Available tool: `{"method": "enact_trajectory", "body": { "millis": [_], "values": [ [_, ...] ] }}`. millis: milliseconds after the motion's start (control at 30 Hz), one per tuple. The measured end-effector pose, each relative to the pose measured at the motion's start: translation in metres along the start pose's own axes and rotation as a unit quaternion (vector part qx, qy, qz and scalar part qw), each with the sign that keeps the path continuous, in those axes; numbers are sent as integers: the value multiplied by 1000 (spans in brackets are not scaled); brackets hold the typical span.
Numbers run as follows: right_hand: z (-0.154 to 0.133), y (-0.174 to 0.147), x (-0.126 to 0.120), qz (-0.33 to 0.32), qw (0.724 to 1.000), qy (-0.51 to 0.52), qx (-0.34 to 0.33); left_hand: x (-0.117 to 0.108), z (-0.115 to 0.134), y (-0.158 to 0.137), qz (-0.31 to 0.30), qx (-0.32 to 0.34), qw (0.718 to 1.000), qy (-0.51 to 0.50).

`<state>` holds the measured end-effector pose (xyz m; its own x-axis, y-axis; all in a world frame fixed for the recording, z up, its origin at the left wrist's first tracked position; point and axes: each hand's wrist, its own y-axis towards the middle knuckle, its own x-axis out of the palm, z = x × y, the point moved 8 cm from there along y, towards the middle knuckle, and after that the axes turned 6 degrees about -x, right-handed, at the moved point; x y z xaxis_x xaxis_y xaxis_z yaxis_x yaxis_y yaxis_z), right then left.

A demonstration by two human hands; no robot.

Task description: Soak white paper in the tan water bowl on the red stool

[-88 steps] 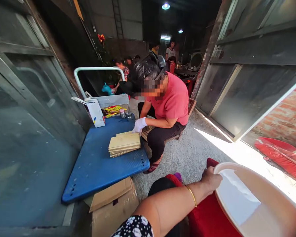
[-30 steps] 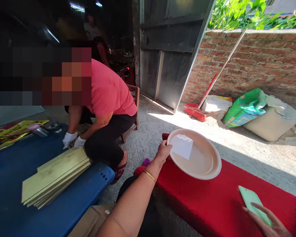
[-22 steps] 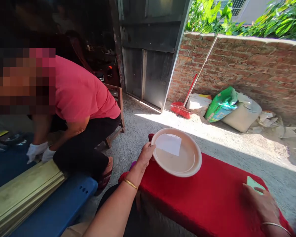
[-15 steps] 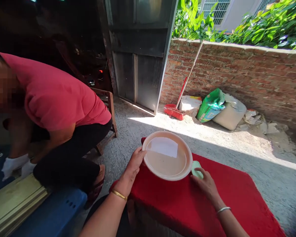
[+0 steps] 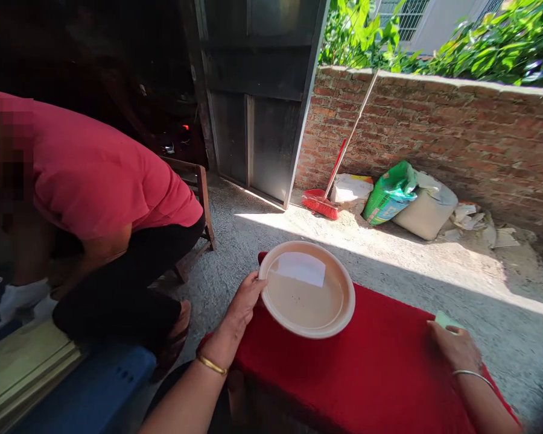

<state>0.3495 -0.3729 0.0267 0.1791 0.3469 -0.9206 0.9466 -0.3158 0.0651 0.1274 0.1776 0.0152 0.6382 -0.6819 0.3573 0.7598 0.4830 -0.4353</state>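
Note:
A pale pink plastic basin [image 5: 305,319] rests on the red cloth-covered table [image 5: 380,361]. Inside it are a white patch, which I cannot tell as paper or a reflection, and a few dark specks. My left hand [image 5: 247,301] grips the basin's left rim, thumb over the edge. Over the table's right side, my right hand [image 5: 457,346] is closed on a flat, light green lid-like piece [image 5: 444,319], mostly covered by the fingers. The right hand is well apart from the basin.
A person in a red shirt [image 5: 104,175] and white gloves bends at the left, beside a blue box [image 5: 117,386] and a wooden chair [image 5: 203,205]. Behind are a metal door [image 5: 271,132], a red broom [image 5: 321,208], a green sack [image 5: 389,196] and a brick wall [image 5: 434,132].
My right hand has moved right, away from the basin's edge, carrying the light green piece across the table. My left hand stays on the basin's rim. The person's upper body shifts slightly left.

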Motion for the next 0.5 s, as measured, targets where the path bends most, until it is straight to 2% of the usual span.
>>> {"method": "enact_trajectory", "body": {
  "millis": [67,167,233,267,300,367,500],
  "values": [
    [-51,-22,30,-48,998,20,-36,0,1,-1,1,4,1000,2],
    [-126,-62,80,-110,982,77,-135,0,4,-4,5,2,1000,8],
    [-153,-82,100,-136,968,108,-183,0,5,-7,6,-7,1000,17],
    [-157,-86,104,-141,963,118,-195,0,5,-8,6,-12,1000,19],
    [-155,-86,102,-139,962,124,-199,1,5,-10,5,-16,1000,20],
    [-135,-73,83,-120,967,123,-190,1,5,-12,3,-16,1000,17],
    [-56,-24,8,-36,991,73,-107,-1,5,-11,1,-6,1000,9]
  ]
}}
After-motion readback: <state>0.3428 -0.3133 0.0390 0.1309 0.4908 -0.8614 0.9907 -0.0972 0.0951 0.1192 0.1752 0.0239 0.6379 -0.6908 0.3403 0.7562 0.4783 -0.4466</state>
